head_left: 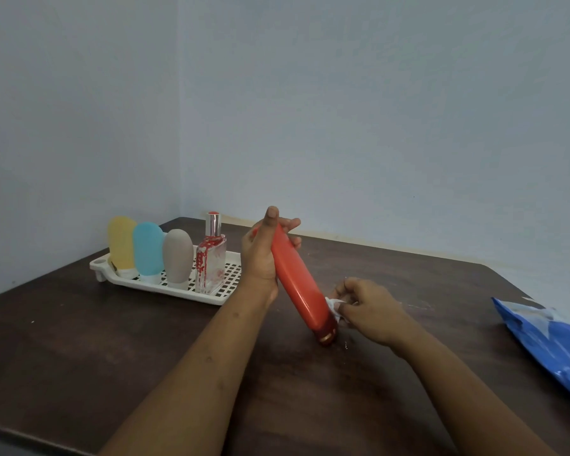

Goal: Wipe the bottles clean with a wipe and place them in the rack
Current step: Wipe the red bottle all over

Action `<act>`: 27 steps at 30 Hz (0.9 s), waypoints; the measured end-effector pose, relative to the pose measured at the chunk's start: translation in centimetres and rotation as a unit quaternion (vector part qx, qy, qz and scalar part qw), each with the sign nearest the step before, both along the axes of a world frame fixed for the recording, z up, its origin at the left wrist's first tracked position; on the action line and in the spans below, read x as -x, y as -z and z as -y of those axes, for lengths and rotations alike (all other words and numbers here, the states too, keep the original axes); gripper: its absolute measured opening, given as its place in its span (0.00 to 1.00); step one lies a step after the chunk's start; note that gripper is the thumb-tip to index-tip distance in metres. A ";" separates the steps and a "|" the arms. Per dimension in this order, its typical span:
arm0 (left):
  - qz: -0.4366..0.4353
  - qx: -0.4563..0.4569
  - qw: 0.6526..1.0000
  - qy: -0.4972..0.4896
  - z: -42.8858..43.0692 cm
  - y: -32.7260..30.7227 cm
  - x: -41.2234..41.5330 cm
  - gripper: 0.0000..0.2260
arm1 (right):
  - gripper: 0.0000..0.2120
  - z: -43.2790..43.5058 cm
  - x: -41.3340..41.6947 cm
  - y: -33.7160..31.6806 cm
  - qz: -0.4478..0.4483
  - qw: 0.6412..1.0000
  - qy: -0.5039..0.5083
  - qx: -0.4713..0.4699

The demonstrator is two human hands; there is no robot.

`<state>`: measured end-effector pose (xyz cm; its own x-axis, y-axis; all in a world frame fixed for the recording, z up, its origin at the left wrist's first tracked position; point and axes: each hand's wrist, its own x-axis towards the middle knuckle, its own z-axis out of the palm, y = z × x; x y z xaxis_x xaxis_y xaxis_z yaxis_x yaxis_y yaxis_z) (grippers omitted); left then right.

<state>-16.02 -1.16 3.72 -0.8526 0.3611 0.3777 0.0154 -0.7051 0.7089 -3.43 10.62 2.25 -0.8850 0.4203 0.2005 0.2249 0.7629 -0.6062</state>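
Your left hand (260, 255) grips the tilted red bottle (298, 284) — cap down on the table (145, 350); your right hand (367, 311) fingers pinch the wipe (334, 306) against it.

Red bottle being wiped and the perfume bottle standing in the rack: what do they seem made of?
Red bottle: probably plastic, opaque and glossy, with a soft highlight running along its side. Perfume bottle: looks like glass, see-through walls with red print, topped by a mirror-bright, metal-looking cap.
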 end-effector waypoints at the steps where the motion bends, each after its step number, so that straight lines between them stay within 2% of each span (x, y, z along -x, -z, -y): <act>1: 0.005 -0.001 1.000 -0.007 0.0 0.1 0.2 0.39 | 0.02 0.2 0.0 0.0 -0.007 1.000 0.001 -0.006; 5: 0.025 0.000 0.999 -0.045 0.2 0.2 0.7 0.39 | 0.02 1.0 -0.2 -0.2 -0.012 1.000 -0.007 -0.008; 9: 0.064 -0.004 0.994 -0.084 0.3 0.1 0.5 0.32 | 0.03 1.9 -0.6 -0.2 -0.010 1.000 -0.005 0.004; 12: 0.112 0.008 0.986 -0.121 0.4 0.2 0.6 0.29 | 0.02 2.2 -0.3 0.2 -0.022 0.992 0.017 0.124; 15: 0.177 0.009 0.973 -0.151 0.5 0.7 1.4 0.26 | 0.05 1.7 0.3 0.9 -0.060 0.947 0.039 0.313; 17: 0.192 -0.005 0.969 -0.157 0.5 0.8 1.5 0.26 | 0.06 1.0 0.5 1.3 -0.091 0.915 0.053 0.389; 20: 0.183 -0.023 0.969 -0.164 0.3 0.5 1.1 0.26 | 0.05 0.6 1.0 1.9 -0.126 0.883 0.069 0.446; 25: 0.171 -0.090 0.969 -0.156 0.3 -0.4 0.8 0.21 | 0.08 1.1 1.6 1.8 -0.179 0.836 0.053 0.516; 27: 0.169 -0.092 0.965 -0.177 0.6 -0.5 1.0 0.19 | 0.06 1.4 1.4 1.5 -0.185 0.830 0.041 0.525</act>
